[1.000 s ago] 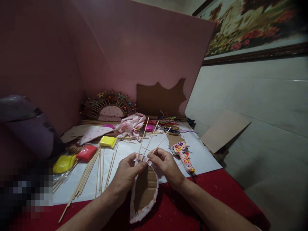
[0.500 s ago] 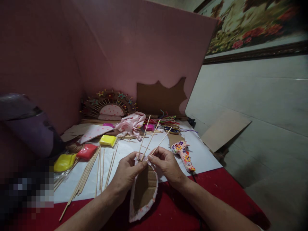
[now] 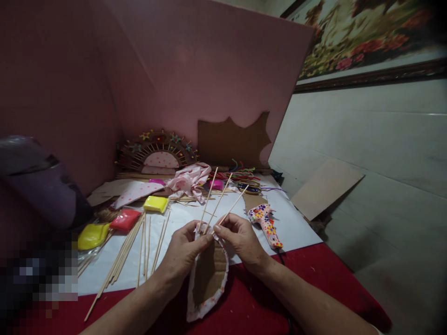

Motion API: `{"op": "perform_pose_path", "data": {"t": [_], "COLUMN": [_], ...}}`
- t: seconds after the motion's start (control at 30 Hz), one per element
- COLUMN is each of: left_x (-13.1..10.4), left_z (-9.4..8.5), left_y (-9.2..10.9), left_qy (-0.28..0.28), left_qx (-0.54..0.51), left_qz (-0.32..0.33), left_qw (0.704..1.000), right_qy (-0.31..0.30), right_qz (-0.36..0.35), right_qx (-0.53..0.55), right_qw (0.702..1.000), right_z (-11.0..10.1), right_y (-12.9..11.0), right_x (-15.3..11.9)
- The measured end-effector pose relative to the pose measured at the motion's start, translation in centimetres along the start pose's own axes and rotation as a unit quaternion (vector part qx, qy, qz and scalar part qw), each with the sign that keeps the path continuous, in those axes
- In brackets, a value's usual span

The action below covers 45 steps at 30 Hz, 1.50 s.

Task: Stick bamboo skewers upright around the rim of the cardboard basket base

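A half-round cardboard piece [image 3: 209, 274] with a pale fabric edge is held upright before me, its bare brown side showing. My left hand [image 3: 185, 246] grips its upper left edge between thumb and fingers. Three thin wooden sticks [image 3: 219, 203] fan upward from the top of the piece. My right hand [image 3: 244, 242] pinches the lower end of the rightmost stick at the cardboard's edge. Both thumbs are close together, nearly touching. The fingertips partly hide the sticks' lower ends.
Loose sticks [image 3: 122, 253] and yellow [image 3: 93, 236] and red [image 3: 125, 220] packets lie at left. A flower-patterned glue gun [image 3: 267, 223] is at right. Behind are pink cloth [image 3: 190, 179], scissors [image 3: 249, 187] and a decorated fan [image 3: 160, 156].
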<state>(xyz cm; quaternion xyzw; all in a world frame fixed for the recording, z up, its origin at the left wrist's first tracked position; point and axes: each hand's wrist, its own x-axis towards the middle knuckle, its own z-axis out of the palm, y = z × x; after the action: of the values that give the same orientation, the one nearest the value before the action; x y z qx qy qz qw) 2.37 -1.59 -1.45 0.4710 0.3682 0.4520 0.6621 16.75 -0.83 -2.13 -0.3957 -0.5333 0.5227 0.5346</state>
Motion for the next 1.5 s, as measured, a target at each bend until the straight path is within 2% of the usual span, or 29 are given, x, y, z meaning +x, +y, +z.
{"op": "perform_pose_path", "data": {"t": [0.4,0.87,1.5], "left_x": [-0.12,-0.07,-0.05], "left_z": [0.17,-0.10,0.08], "left_y": [0.37,-0.42,-0.34], "left_qy": [-0.003,0.008,0.013], "left_qx": [-0.020,-0.038,-0.048], "left_qz": [0.001,0.024,0.014], "left_qw": [1.000,0.999,0.999], "right_qy": [0.005,-0.009,0.000], "right_qz": [0.005,0.021,0.033], "right_qx": [0.005,-0.021,-0.035], "right_qw": [1.000,1.000,0.999], "right_z": [0.12,0.17,0.25], "right_y": [-0.15,0.12,0.02], "right_x": [-0.10,-0.36,-0.41]}}
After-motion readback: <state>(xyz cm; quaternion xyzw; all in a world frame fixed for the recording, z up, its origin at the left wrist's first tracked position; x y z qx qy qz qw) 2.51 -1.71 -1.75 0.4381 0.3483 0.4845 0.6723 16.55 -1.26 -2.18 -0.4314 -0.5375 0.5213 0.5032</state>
